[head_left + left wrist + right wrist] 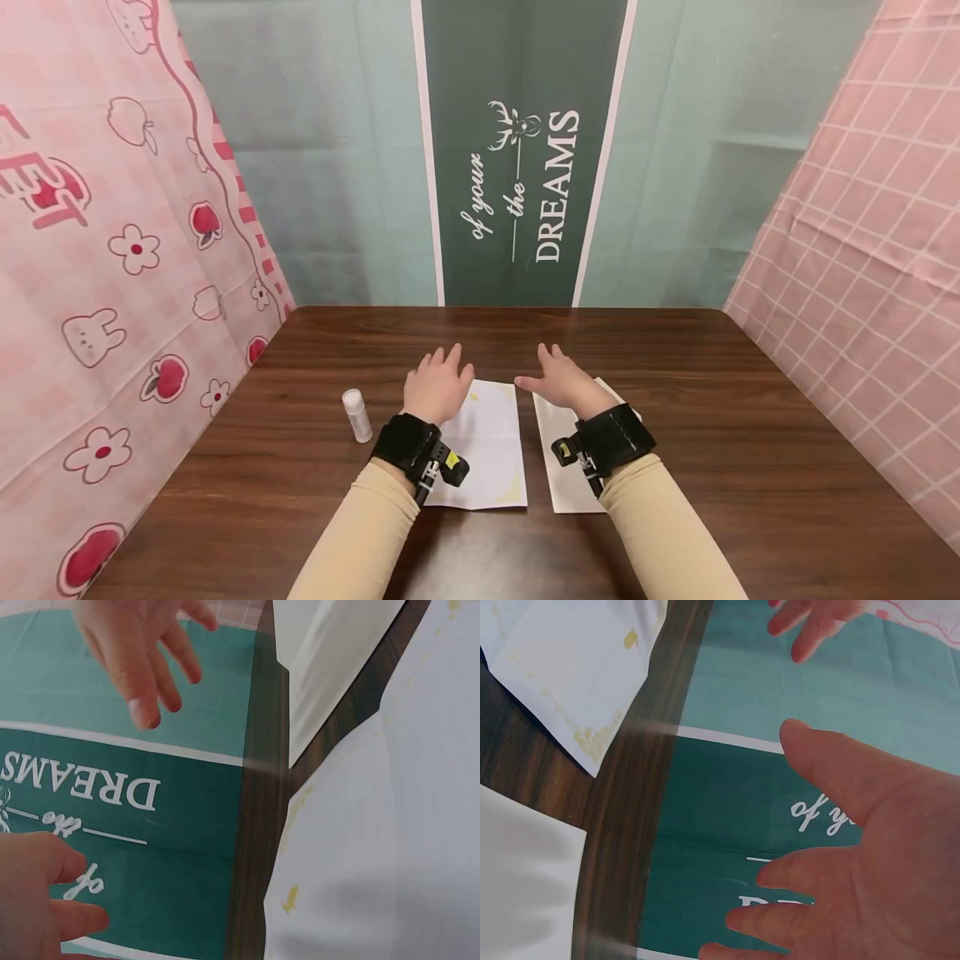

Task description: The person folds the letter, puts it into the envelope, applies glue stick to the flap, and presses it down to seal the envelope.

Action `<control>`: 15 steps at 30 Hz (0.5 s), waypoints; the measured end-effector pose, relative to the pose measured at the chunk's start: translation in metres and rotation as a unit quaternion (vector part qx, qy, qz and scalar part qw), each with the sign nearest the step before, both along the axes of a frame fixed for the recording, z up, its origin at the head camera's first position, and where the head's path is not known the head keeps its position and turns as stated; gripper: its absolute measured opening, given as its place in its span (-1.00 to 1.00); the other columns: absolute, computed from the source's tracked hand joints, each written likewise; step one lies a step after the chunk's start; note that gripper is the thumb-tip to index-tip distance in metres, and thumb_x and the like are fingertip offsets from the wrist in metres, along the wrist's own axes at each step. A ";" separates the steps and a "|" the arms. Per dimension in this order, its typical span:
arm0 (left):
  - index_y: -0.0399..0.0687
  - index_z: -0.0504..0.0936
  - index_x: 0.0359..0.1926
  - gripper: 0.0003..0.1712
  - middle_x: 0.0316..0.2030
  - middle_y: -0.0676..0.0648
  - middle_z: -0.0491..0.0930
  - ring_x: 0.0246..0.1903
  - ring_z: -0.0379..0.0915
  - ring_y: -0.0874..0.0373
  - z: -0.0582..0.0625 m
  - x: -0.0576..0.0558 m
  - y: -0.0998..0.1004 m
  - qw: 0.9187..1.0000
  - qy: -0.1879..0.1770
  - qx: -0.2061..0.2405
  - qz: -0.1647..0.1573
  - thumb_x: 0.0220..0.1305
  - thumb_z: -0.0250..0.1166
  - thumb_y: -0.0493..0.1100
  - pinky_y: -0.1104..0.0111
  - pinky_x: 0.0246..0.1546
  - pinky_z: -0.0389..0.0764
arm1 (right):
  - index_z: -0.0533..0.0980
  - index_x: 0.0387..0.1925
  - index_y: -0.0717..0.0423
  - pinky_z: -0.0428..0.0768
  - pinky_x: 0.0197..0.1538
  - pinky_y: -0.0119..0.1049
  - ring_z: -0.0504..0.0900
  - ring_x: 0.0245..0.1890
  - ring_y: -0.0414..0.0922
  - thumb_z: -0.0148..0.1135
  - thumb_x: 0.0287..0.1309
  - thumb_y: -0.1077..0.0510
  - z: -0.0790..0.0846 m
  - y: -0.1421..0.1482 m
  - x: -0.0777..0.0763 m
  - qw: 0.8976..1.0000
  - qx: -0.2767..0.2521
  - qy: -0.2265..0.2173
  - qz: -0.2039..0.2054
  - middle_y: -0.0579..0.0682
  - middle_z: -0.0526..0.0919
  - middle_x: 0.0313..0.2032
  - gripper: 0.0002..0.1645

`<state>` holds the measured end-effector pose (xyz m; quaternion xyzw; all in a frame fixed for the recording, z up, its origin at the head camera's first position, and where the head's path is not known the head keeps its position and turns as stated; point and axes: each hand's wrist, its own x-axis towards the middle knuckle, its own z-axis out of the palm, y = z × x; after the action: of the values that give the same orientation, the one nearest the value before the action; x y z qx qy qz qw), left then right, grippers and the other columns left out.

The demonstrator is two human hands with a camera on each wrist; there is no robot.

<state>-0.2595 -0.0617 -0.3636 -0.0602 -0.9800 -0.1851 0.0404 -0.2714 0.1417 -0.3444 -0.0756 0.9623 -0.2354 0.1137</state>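
My left hand (437, 389) hovers with fingers extended over a creased white sheet of paper (491, 450) that has yellow corner decorations. To the right, my right hand (562, 385) is held out, fingers spread, above a cream envelope-like piece of paper (558, 483). Neither hand holds anything. In the left wrist view, the white sheet (420, 825) lies beside the cream paper (330, 667), whose edge is raised. From the right wrist, the open palm (907, 847) shows with the thumb apart from the fingers. Each forearm and wrist covers part of the paper below it.
A white capped tube (357, 417), which looks like a glue stick, stands on the brown wooden table (247, 467) left of the left hand. Behind the table hangs a green cloth (360, 167) with white lettering. Pink patterned cloths (862, 250) close off both sides.
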 end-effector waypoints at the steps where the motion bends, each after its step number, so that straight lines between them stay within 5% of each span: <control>1: -0.06 0.21 0.37 -0.38 0.30 -0.24 0.23 0.28 0.12 -0.16 -0.001 -0.001 -0.003 1.000 -0.006 0.012 -0.002 0.41 -0.16 0.12 -0.06 0.17 0.22 | -0.16 0.39 0.37 0.10 0.25 0.18 -0.08 0.35 0.29 0.06 0.26 -0.14 -0.001 0.000 0.000 1.000 -0.006 -0.005 0.001 0.39 -0.19 0.38 -0.01; 5: -0.11 0.15 0.39 -0.37 0.32 -0.22 0.20 0.30 0.10 -0.10 -0.007 -0.004 -0.015 0.994 -0.048 0.095 -0.004 0.43 -0.20 0.10 0.00 0.21 0.19 | -0.16 0.40 0.33 0.09 0.26 0.16 -0.05 0.35 0.26 0.03 0.27 -0.17 -0.005 0.002 0.001 0.999 -0.029 -0.020 0.008 0.35 -0.18 0.39 -0.01; 11: -0.20 0.11 0.39 -0.37 0.34 -0.20 0.16 0.32 0.06 -0.10 -0.018 -0.004 -0.030 0.967 -0.092 0.239 0.005 0.45 -0.22 0.06 0.04 0.25 0.12 | -0.14 0.40 0.33 0.06 0.28 0.13 -0.04 0.36 0.22 -0.03 0.28 -0.21 -0.014 0.002 0.003 0.995 -0.084 -0.046 0.023 0.34 -0.07 0.38 -0.03; 15: -0.28 0.12 0.37 -0.37 0.34 -0.25 0.15 0.32 0.04 -0.12 -0.027 -0.004 -0.035 0.956 -0.093 0.278 0.010 0.46 -0.23 0.02 0.06 0.26 0.09 | -0.12 0.41 0.29 0.12 0.26 0.13 0.03 0.35 0.20 -0.04 0.27 -0.24 -0.021 0.000 0.005 0.992 -0.109 -0.063 0.024 0.30 0.00 0.38 -0.02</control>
<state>-0.2630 -0.0971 -0.3906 -0.0193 -0.8898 -0.4547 -0.0335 -0.2665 0.1419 -0.3655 -0.0955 0.9198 -0.3404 0.1706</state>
